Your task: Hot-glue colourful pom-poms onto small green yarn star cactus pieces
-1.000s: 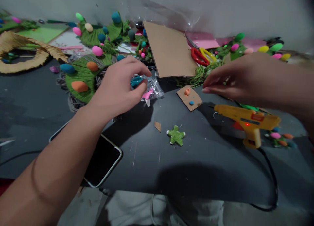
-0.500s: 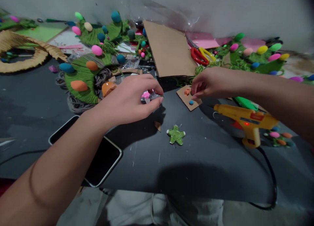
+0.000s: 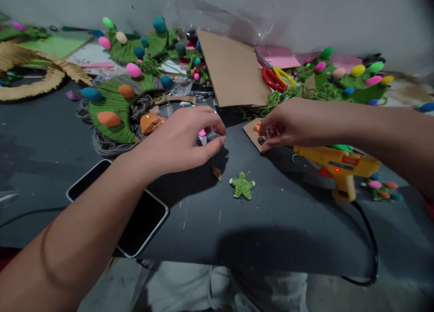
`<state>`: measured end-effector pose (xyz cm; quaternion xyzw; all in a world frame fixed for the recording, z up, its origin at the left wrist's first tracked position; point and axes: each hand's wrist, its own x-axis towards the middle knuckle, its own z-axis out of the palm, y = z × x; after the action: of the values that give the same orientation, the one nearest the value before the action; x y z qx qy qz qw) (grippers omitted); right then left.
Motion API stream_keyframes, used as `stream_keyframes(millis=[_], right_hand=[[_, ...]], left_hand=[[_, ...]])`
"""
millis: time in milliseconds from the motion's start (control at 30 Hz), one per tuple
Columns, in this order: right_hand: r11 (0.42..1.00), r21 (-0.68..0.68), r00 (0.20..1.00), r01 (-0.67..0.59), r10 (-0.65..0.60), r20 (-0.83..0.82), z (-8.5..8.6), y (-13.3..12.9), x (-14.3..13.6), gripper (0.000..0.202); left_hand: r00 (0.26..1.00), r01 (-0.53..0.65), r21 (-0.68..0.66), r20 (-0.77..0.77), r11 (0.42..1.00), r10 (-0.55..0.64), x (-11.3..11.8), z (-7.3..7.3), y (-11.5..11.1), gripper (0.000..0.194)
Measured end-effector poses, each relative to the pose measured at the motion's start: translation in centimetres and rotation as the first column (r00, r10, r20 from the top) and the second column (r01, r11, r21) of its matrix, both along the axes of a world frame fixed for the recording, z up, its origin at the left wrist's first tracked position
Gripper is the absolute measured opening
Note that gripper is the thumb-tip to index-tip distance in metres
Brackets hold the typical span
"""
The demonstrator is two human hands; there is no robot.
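My right hand (image 3: 283, 122) is over a small cardboard piece (image 3: 251, 133), its curled fingers around the blue bit there; whether they grip it is hidden. An orange bit (image 3: 257, 127) sits beside the fingertips on the same piece. My left hand (image 3: 190, 142) hovers left of it, thumb and forefinger curved towards each other with a small gap; anything between them is too small to tell. Below and between the hands lies a green yarn-wrapped star (image 3: 242, 186) with white tips. A brown scrap (image 3: 217, 173) is left of the star.
A yellow glue gun (image 3: 339, 165) with a lit red light stands at right, its cable over the table edge. A phone (image 3: 142, 221) lies under my left forearm. Behind are a cardboard sheet (image 3: 233, 72), red-and-yellow scissors (image 3: 274, 79) and a green wrapped crescent (image 3: 113, 106).
My right hand has moved slightly down and left, and its fingers now cover the blue bit on the cardboard piece. My left hand has barely moved.
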<state>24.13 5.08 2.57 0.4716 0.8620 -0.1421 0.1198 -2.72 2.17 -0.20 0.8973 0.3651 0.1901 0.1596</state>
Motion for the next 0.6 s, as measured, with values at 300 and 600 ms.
stream_keyframes(millis=[300, 600], right_hand=[[0.998, 0.054, 0.999, -0.042, 0.041, 0.016, -1.1, -0.5, -0.4, 0.007], [0.999, 0.039, 0.992, 0.012, -0.017, 0.125, -0.5, -1.3, -1.2, 0.011]], left_hand=[[1.000, 0.008, -0.005, -0.015, 1.000, -0.008, 0.1, 0.0, -0.1, 0.021], [1.000, 0.023, -0.001, -0.003, 1.000, -0.023, 0.1, -0.2, -0.1, 0.020]])
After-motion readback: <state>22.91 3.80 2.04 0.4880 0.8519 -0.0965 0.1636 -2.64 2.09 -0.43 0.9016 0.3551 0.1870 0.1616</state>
